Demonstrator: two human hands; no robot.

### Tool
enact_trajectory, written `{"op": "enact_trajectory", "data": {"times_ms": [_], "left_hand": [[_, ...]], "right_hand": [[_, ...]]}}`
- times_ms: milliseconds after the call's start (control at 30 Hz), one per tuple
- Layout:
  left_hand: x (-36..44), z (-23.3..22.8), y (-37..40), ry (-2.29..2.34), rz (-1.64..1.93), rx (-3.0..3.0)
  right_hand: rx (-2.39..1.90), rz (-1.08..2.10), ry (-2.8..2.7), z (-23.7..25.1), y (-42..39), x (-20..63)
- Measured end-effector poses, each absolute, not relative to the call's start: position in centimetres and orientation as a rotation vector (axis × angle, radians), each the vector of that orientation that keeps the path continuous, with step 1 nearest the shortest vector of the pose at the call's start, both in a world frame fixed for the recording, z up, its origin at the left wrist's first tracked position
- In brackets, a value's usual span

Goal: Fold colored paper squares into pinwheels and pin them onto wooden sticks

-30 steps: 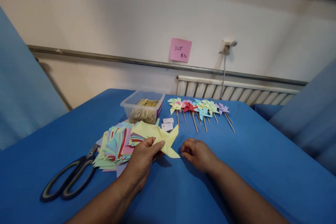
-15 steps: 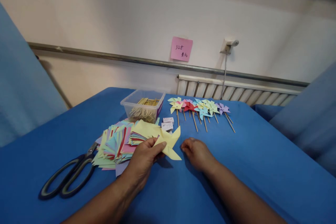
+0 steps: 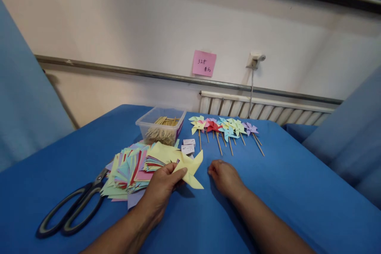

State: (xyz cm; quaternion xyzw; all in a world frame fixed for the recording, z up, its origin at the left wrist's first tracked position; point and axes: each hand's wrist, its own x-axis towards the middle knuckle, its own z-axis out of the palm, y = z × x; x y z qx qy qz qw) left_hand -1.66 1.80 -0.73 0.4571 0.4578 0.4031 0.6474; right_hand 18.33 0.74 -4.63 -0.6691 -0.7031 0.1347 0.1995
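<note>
Yellow paper pinwheel pinched, little has moved
The left hand [image 3: 162,188] keeps pinching the yellow pinwheel [image 3: 190,168]; the right hand [image 3: 225,176] stays curled, knuckles down on the counter [image 3: 297,190], contents hidden.

Open blue tabletop [image 3: 297,190] right of the right hand [image 3: 224,176], passable up to the row of pinwheels [image 3: 224,129]. Blocked on the left by the paper stack [image 3: 131,166] and scissors [image 3: 71,210]; ahead by the stick tub [image 3: 160,125] and small boxes [image 3: 188,146].
</note>
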Motion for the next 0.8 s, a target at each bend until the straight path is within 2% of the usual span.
{"op": "enact_trajectory", "data": {"times_ms": [233, 800], "left_hand": [[-1.3, -0.4, 1.5, 1.047, 0.941, 1.043], [-1.3, -0.1, 1.4, 1.028, 0.921, 1.052]], "right_hand": [[-1.824, 0.475, -2.014, -4.1, 1.2, 18.8], [-1.93, 0.36, -1.948, -3.6, 0.4, 19.6]]}}
